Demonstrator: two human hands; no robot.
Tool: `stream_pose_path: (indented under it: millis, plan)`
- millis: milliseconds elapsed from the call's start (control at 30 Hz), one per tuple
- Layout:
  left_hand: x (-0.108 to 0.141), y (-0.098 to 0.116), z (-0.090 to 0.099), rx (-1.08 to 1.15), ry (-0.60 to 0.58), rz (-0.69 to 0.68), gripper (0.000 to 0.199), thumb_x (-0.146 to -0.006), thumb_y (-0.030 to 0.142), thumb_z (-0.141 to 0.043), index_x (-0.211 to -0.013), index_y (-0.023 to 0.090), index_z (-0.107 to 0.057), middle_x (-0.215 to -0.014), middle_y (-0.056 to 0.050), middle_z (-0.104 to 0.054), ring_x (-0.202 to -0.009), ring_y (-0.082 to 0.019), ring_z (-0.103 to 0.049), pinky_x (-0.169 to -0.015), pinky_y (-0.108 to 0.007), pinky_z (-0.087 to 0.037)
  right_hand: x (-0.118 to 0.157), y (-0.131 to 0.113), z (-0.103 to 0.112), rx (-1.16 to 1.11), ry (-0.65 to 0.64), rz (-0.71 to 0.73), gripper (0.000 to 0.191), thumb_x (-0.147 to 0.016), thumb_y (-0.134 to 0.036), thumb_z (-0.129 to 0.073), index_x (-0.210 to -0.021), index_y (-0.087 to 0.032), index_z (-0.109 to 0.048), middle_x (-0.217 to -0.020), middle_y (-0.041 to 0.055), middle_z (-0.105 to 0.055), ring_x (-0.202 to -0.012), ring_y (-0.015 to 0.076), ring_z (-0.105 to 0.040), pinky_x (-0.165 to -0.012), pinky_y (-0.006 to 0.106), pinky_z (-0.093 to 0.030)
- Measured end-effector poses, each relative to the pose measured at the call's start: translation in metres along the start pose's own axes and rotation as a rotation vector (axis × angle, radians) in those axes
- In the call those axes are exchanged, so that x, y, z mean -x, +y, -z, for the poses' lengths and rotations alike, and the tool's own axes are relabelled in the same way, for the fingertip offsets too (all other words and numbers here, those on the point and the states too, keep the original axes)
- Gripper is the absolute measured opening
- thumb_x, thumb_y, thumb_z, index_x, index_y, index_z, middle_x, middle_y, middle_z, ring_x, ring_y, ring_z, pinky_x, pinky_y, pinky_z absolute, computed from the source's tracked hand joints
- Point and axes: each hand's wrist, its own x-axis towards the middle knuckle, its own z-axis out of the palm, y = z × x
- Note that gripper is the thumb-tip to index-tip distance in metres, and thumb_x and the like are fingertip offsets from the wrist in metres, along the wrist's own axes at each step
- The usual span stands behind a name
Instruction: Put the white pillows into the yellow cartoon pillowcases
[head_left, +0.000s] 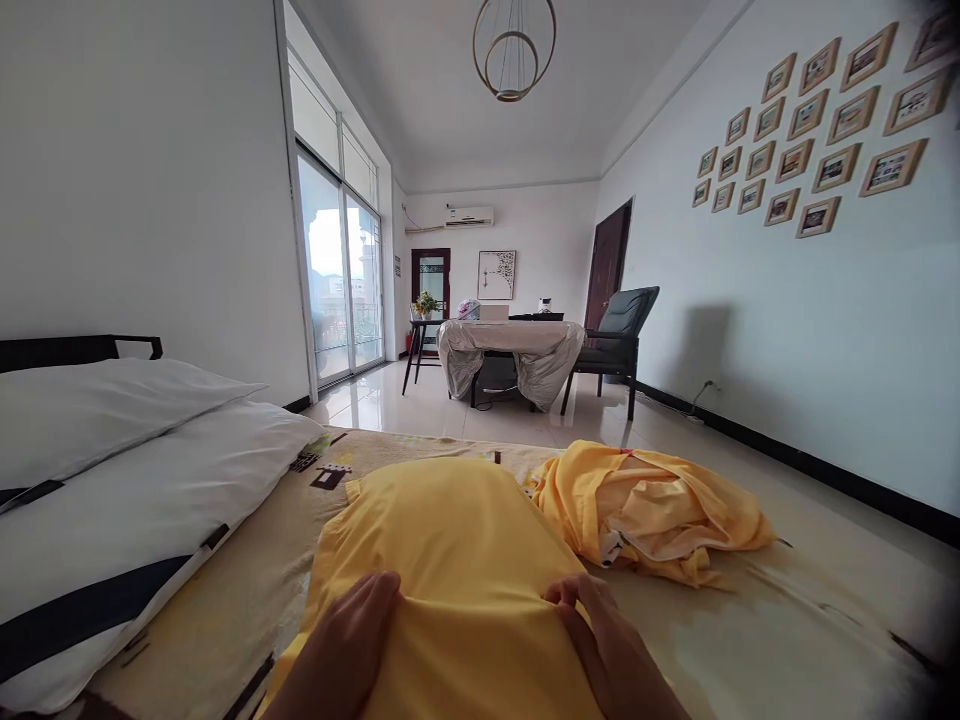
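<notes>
A smooth yellow cloth lies spread on the bed straight ahead of me, its far part rounded and slightly raised. I cannot tell whether it is a shirt or a pillowcase. My left hand pinches it near its left side, fingertips pressed together on the fabric. On the right side, my right hand grips the same cloth between thumb and fingers. A taut crease runs across between both hands. Just beyond the right hand sits a crumpled second yellow cloth, bunched up, with paler inner fabric and a small white tag showing.
White pillows with dark bands are at the left of the patterned bed blanket. Past the bed are a covered table, a black chair and a stool on the tiled floor. Picture frames hang on the right wall.
</notes>
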Motion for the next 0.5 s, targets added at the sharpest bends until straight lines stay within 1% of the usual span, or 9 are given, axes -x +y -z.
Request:
stream_pose_path:
  millis: [67, 100, 200, 300, 400, 467, 500]
  plan:
    - [-0.001, 0.0, -0.003, 0.02, 0.003, 0.057, 0.02, -0.096, 0.026, -0.03, -0.081, 0.022, -0.042, -0.066, 0.001, -0.054, -0.057, -0.013, -0.051, -0.055, -0.024, -0.038, 0.001, -0.001, -0.006, -0.059, 0.004, -0.068, 0.03, -0.094, -0.046, -0.032, -0.078, -0.024, -0.044, -0.067, -0.0012, -0.051, -0.062, 0.0159, -0.05, -0.061, 0.027, -0.041]
    - [-0.001, 0.001, -0.004, 0.028, -0.014, 0.094, 0.02, -0.096, 0.027, -0.029, -0.08, 0.023, -0.041, -0.064, 0.002, -0.054, -0.056, -0.013, -0.051, -0.054, -0.024, -0.037, 0.001, -0.003, -0.008, -0.083, 0.01, -0.094, 0.032, -0.094, -0.049, -0.033, -0.077, -0.024, -0.043, -0.064, -0.0024, -0.048, -0.058, 0.0152, -0.048, -0.058, 0.026, -0.039]
    - [-0.002, 0.006, -0.004, 0.014, -0.085, 0.176, 0.022, -0.097, 0.028, -0.025, -0.079, 0.023, -0.038, -0.063, 0.002, -0.055, -0.055, -0.013, -0.051, -0.054, -0.024, -0.035, 0.001, -0.006, -0.011, -0.128, 0.034, -0.155, 0.036, -0.091, -0.055, -0.036, -0.077, -0.024, -0.045, -0.062, -0.0032, -0.046, -0.056, 0.0146, -0.047, -0.055, 0.025, -0.037]
    - [-0.001, 0.01, 0.002, -0.023, -0.158, 0.162, 0.02, -0.095, 0.024, -0.025, -0.079, 0.023, -0.038, -0.066, 0.001, -0.058, -0.059, -0.013, -0.054, -0.057, -0.025, -0.035, 0.002, -0.009, -0.009, -0.146, -0.003, -0.194, 0.04, -0.089, -0.06, -0.035, -0.076, -0.023, -0.045, -0.058, -0.0044, -0.043, -0.053, 0.0136, -0.044, -0.053, 0.024, -0.034]
    - [0.003, 0.016, 0.012, -0.066, -0.25, 0.102, 0.005, -0.088, 0.022, -0.038, -0.088, 0.024, -0.043, -0.076, -0.001, -0.064, -0.068, -0.016, -0.06, -0.062, -0.025, -0.039, 0.005, -0.012, -0.001, -0.108, -0.072, -0.199, 0.04, -0.088, -0.06, -0.035, -0.075, -0.024, -0.045, -0.054, -0.0055, -0.04, -0.05, 0.0129, -0.04, -0.052, 0.023, -0.033]
    - [0.004, 0.021, 0.021, -0.106, -0.304, 0.093, 0.009, -0.085, 0.023, -0.043, -0.093, 0.024, -0.047, -0.081, -0.002, -0.067, -0.071, -0.018, -0.062, -0.064, -0.026, -0.04, 0.006, -0.015, 0.007, -0.053, -0.135, -0.18, 0.036, -0.088, -0.057, -0.035, -0.076, -0.025, -0.045, -0.054, -0.0054, -0.041, -0.051, 0.0131, -0.04, -0.053, 0.023, -0.034]
    - [0.004, 0.025, 0.024, -0.126, -0.333, 0.109, 0.01, -0.084, 0.024, -0.044, -0.093, 0.025, -0.048, -0.084, -0.002, -0.067, -0.072, -0.018, -0.062, -0.065, -0.026, -0.041, 0.006, -0.017, 0.011, -0.024, -0.193, -0.169, 0.033, -0.089, -0.054, -0.036, -0.076, -0.025, -0.044, -0.054, -0.0051, -0.042, -0.052, 0.0132, -0.041, -0.054, 0.023, -0.034]
